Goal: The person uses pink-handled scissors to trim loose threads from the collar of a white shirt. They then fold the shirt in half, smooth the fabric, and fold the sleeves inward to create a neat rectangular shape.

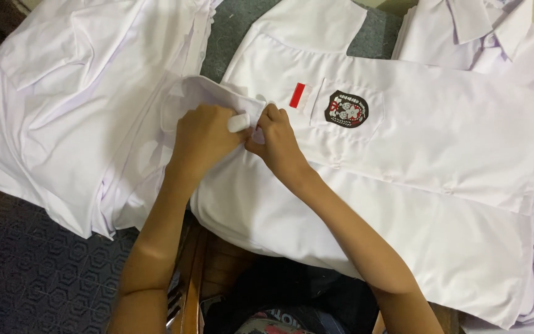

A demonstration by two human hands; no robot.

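A dark blue patterned mat [26,272] and a strip of grey cloth [230,37] lie under heaps of white clothing. At nine o'clock sits a rumpled pile of white shirts [63,117]. Toward centre, the left hand [204,139] presses down on the placket of the white shirt [415,185], its grip narrow, with a white-taped fingertip [238,122] pinching the cloth edge. Touching it at three o'clock, the right hand [277,141] pinches the same edge, grip closed on fabric. The shirt's long axis runs from ten o'clock to four o'clock, spreading rightward from both hands; the right hand is nearer its body. Just beyond, at two o'clock, sit a red-and-white patch [298,96] and a dark badge [346,109] on the pocket. More shirts [477,37] lie at one o'clock.
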